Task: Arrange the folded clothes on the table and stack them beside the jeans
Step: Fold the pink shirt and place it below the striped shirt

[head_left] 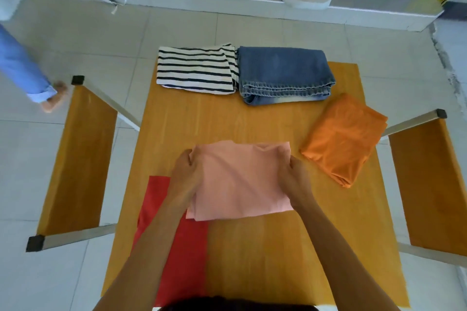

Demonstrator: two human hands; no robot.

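Both hands, left (185, 171) and right (294, 175), grip folded pink cotton shirt (240, 182) by side edges; folded blue denim jeans (284, 73) lie straight ahead, far side of counter (252, 247).

Smooth, faintly glossy wood-grain bench (242, 121). Thick, rough denim jeans (284, 72) with stitched hems. Soft matt pink cloth (240, 182), slightly shiny orange cloth (341, 139), ribbed striped knit (194, 68). Brushed metal rails (111, 103). Glazed floor tiles (75, 40).
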